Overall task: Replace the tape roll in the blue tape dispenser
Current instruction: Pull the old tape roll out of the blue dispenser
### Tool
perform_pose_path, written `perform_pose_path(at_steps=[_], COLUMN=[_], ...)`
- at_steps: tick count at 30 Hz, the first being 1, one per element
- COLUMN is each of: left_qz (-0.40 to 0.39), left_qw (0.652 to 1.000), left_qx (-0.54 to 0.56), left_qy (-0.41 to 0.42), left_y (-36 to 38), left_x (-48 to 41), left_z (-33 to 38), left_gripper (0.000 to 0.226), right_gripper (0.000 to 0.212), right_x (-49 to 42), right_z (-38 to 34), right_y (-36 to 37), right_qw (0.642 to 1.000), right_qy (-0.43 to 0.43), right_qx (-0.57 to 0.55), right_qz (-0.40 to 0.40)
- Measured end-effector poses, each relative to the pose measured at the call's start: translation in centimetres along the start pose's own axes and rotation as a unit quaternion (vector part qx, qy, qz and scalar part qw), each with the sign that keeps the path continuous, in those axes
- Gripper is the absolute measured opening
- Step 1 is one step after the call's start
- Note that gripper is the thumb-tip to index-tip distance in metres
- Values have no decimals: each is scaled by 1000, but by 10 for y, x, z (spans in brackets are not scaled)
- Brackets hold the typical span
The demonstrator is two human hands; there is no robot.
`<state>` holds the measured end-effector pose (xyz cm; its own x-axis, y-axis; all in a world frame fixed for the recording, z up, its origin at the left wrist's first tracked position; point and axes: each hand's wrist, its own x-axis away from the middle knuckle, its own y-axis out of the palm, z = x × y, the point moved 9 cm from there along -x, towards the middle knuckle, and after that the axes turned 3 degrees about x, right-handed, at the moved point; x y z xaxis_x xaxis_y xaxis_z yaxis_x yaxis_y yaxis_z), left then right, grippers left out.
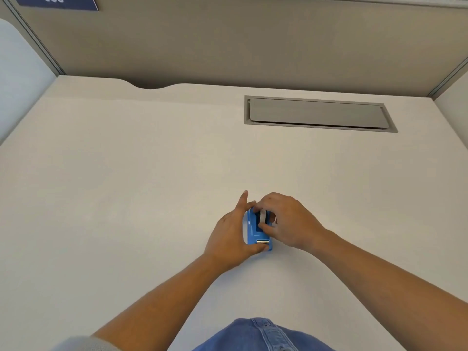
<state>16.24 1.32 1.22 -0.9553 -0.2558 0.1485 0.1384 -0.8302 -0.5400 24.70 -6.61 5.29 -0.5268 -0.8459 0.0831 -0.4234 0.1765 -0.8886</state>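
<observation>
Centrally on bare desk (126, 173), left grip (229, 236) clasping blue tape dispenser (253, 230), right grip (286, 221) pinching tape roll (263, 216).

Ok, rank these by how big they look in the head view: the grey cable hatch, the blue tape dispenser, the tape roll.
1. Grey cable hatch: largest, though farthest from the camera.
2. Blue tape dispenser: far smaller, partly covered by both hands.
3. Tape roll: smallest; only a sliver shows between the fingers.

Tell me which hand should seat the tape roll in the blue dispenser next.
Probably the right hand: its fingers already pinch the tape roll at the well. The left hand wraps the blue dispenser, steadying it on the desk.
</observation>
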Motion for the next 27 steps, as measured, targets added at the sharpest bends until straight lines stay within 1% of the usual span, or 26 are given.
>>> perform_pose_path(at_steps=[6, 18, 21, 24, 25, 27], left_qz=[1, 21, 30, 41, 41, 38], left_qw=[1000, 998, 998, 996, 995, 994], left_qx=[7, -42, -42, -77, -89, -101], left_qy=[-16, -34, -33, -11, -7, -8], left_y=[1, -1, -2, -3, -3, -4], left_x=[1, 1, 0, -3, -4, -5], left_z=[-1, -3, 0, 7, 9, 10], left_gripper=[118, 116, 114, 114, 116, 119], right_gripper=[25, 19, 20, 20, 21, 32], right_x=[-6, -11, -14, -19, -20, -21], right_z=[-7, -19, -14, -8, -10, -17], right_y=[-1, -1, -4, -8, -8, -5], right_qw=[999, 992, 994, 994, 993, 990], right_qy=[-19, -42, -8, 43, 44, 28], right_qx=[30, 93, 73, 32, 37, 72], right_qz=[-24, -78, -87, -96, -102, -114])
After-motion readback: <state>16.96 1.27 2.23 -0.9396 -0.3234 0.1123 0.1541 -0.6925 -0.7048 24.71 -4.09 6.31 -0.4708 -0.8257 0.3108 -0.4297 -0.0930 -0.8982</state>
